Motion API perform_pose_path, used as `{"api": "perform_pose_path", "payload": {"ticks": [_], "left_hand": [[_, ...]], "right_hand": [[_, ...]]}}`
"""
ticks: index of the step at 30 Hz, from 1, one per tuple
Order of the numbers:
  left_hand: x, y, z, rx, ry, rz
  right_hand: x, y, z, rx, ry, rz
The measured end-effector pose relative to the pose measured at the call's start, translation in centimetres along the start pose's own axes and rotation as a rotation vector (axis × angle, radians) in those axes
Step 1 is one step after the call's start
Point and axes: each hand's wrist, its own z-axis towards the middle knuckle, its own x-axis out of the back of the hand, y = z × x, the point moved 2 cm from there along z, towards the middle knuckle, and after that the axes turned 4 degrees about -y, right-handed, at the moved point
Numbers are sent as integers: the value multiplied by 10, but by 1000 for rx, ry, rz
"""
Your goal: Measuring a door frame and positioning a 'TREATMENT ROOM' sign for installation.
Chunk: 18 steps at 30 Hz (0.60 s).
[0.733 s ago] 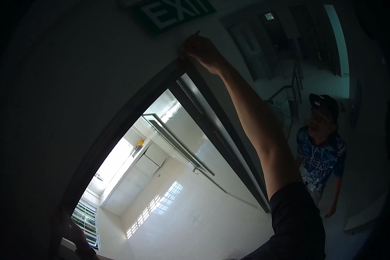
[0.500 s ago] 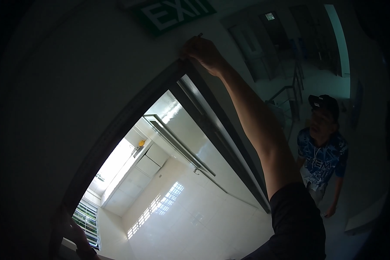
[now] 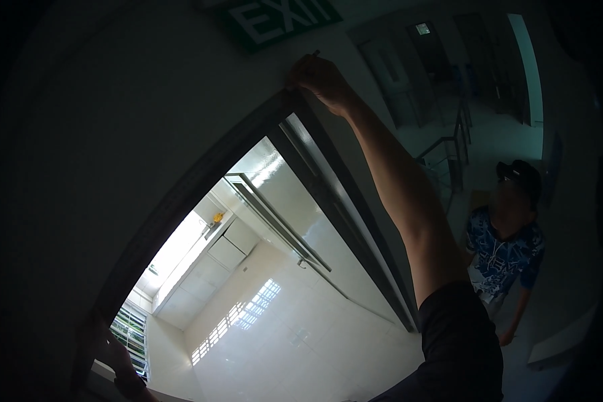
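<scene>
My right hand is raised to the upper corner of a dark metal door frame. Its fingers are closed and pressed on the frame's top edge, and a thin dark tip pokes out above them. What that thin thing is cannot be made out. My right arm in a dark short sleeve stretches up from the lower right. My left hand, with a dark band at the wrist, rests against the same frame far down at the lower left. It is dim and its grip is unclear.
A green sign hangs on the wall above the frame. Through the opening I see a bright white room with a railing and windows. Another person in a blue patterned shirt and dark cap stands at the right, near stair rails.
My hands stay where they were on the frame. The person at the right has shifted slightly.
</scene>
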Motion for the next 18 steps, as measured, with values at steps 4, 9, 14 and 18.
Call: {"api": "perform_pose_path", "payload": {"ticks": [4,9,14,18], "left_hand": [[-4,14,10,-33,33,35],[-14,29,17,-18,-12,16],[-27,30,22,-28,0,1],[-30,49,40,-33,3,-89]], "right_hand": [[4,11,1,-13,-8,11],[6,28,0,-11,48,102],[-4,40,-24,31,413,196],[-36,37,-70,-105,312,185]]}}
